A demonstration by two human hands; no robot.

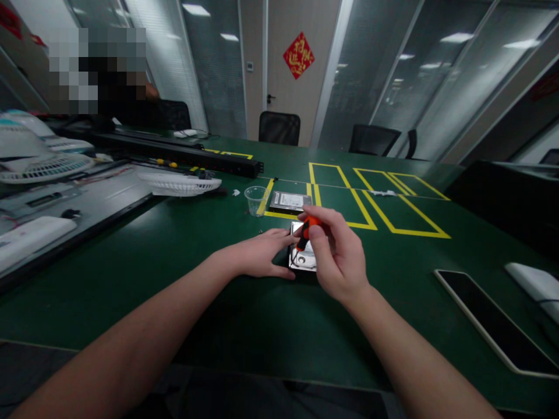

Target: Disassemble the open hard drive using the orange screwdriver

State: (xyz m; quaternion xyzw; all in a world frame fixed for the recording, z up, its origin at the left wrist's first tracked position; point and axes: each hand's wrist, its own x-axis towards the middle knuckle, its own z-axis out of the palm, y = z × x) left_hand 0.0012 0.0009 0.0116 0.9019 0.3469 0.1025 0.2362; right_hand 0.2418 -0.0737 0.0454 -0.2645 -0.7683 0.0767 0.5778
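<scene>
Drive (pixel 308 262) flat on table (pixel 218 326). Right hand (pixel 343 256) closed round screwdriver (pixel 303 235), tip down near drive's near-left corner; can't tell if seated. Left hand (pixel 268 255) spread wide, braced on drive's left side, not wrapped round it. Reads as screw work; next turn calls for seated tip, still drive. Cup (pixel 255 203) beyond drive, leftward.

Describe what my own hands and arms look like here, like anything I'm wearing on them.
Your left hand and right hand are ungloved. Both forearms are bare, with no sleeves, watch or bracelet showing.
</scene>
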